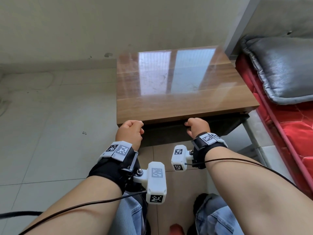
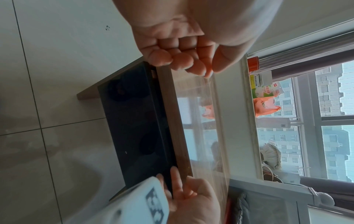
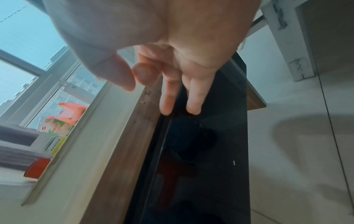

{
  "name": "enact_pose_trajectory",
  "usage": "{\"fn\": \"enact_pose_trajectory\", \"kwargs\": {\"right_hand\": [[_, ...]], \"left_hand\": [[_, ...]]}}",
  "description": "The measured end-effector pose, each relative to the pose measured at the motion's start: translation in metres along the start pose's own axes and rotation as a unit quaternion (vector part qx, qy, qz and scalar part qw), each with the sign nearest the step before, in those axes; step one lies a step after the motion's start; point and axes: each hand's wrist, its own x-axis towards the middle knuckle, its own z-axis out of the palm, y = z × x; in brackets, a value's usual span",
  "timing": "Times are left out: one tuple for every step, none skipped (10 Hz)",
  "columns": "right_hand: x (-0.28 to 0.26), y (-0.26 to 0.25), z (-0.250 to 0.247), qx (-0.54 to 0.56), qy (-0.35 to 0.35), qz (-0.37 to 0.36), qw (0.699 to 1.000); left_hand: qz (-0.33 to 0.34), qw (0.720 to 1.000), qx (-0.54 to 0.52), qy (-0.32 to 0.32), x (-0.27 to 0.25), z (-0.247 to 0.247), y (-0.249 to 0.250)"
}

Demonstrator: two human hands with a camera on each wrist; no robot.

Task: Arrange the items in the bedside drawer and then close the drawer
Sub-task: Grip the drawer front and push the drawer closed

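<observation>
The drawer sits right under the wooden worktop of the bedside stand, and its glossy black front only sticks out a little, so it's nearly shut. Can't see inside it at all, so no idea how the items lie.

Right hand is at the drawer's top edge, two fingers stretched out flat against the black front, thumb off to the side. So that grip is released, just touching, not wrapped round anything.

Left hand is off to the left of that grip, at the stand's front left corner, fingers curled into a loose fist with nothing in it. Clenched, basically.

Further out to the right of the right grip there's a bed with a red mattress and a grey pillow. Pale floor tiles are on the left.
</observation>
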Motion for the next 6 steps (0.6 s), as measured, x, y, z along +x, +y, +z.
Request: {"fn": "enact_pose_trajectory", "kwargs": {"right_hand": [[0.013, -0.008, 0.006, -0.022, -0.003, -0.001, 1.0], [0.024, -0.013, 0.008, 0.027, -0.011, 0.018, 0.999], [0.032, -0.006, 0.011, -0.01, 0.0, 0.017, 1.0], [0.023, -0.009, 0.004, 0.098, -0.007, 0.038, 0.994], [0.019, -0.009, 0.0, 0.102, -0.011, 0.04, 0.994], [0.012, -0.017, -0.01, 0.101, -0.007, 0.022, 0.995]], "left_hand": [[0.001, 1.0, 0.005, -0.002, 0.005, 0.0, 0.0], [-0.002, 1.0, 0.005, 0.004, 0.009, -0.001, -0.001], [-0.004, 1.0, 0.004, 0.006, 0.011, -0.002, -0.001], [0.004, 1.0, 0.002, 0.005, 0.01, -0.002, 0.002], [0.017, 1.0, -0.007, 0.002, 0.005, -0.002, 0.007], [0.036, 0.999, -0.016, 0.005, -0.003, -0.003, 0.016]]}}
